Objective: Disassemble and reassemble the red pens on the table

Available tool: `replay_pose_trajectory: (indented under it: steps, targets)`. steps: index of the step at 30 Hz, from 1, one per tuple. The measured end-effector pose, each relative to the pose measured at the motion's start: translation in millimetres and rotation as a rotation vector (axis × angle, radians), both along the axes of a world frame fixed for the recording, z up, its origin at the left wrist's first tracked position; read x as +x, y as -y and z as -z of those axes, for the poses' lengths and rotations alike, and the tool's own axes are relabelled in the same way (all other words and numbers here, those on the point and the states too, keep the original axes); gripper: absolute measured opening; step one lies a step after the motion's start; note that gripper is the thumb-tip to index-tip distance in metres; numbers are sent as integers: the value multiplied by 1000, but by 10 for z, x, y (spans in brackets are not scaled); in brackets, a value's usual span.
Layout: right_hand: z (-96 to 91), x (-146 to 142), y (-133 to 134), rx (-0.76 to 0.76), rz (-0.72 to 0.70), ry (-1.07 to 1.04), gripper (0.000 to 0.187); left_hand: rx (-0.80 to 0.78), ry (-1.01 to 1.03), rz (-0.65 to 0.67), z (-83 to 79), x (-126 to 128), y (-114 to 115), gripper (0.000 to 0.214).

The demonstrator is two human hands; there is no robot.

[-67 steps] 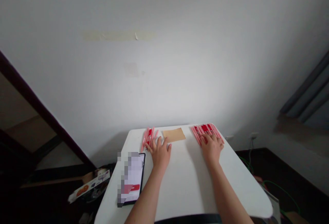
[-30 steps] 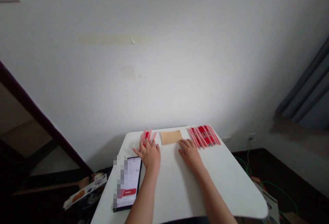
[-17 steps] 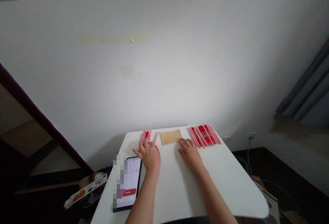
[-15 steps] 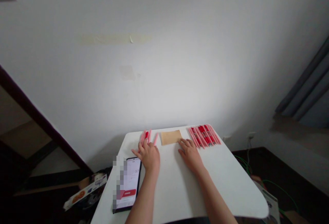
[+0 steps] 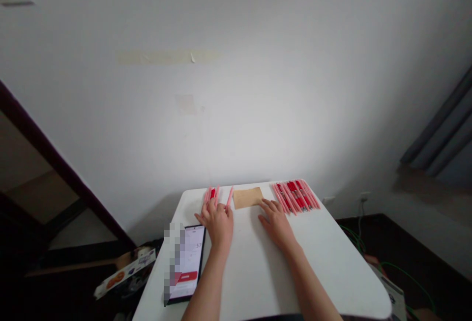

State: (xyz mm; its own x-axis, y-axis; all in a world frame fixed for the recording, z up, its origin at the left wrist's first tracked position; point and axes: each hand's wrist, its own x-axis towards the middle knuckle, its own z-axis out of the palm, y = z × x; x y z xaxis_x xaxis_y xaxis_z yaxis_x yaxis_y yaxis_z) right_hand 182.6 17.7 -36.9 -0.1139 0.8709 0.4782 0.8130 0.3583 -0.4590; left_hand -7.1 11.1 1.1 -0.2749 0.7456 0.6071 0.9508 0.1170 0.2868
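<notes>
My left hand (image 5: pixel 218 220) lies palm down at the left of the white table, fingers spread. Its fingertips reach a small group of pink and red pens (image 5: pixel 213 193). A single pink pen (image 5: pixel 230 196) lies a little apart from that group, its near end by my left fingers. Beside it is a flat brown sheet of paper (image 5: pixel 248 197). My right hand (image 5: pixel 276 220) rests with fingers extended, the tips at the paper's right corner. To its right, several pink and red pens (image 5: pixel 296 196) lie side by side in a row.
A phone (image 5: pixel 190 262) with a lit screen lies on the table (image 5: pixel 254 277) left of my left forearm. The wall (image 5: pixel 258 114) rises behind the far edge. Clutter (image 5: pixel 125 274) sits below at left, and green cables (image 5: pixel 352 237) at right.
The single pink pen has slid slightly right, away from the left group and closer to the brown paper, with my left hand at its near end. The view has shifted a little.
</notes>
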Motion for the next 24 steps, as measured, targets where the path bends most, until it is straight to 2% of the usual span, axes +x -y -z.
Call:
replay_pose_trajectory:
  steps: [8, 18, 21, 24]
  targets:
    - [20, 11, -17, 33, -25, -70, 43, 22, 95, 208, -36, 19, 29, 15]
    - [2, 13, -1, 56, -26, -176, 52, -112, 167, 303, -30, 35, 37, 9]
    - [-4, 27, 2, 68, -24, -201, 50, -138, 170, 310, -21, 49, 37, 8]
    - [1, 49, -6, 60, -59, -196, 39, -140, 154, 338, -14, 63, 42, 9]
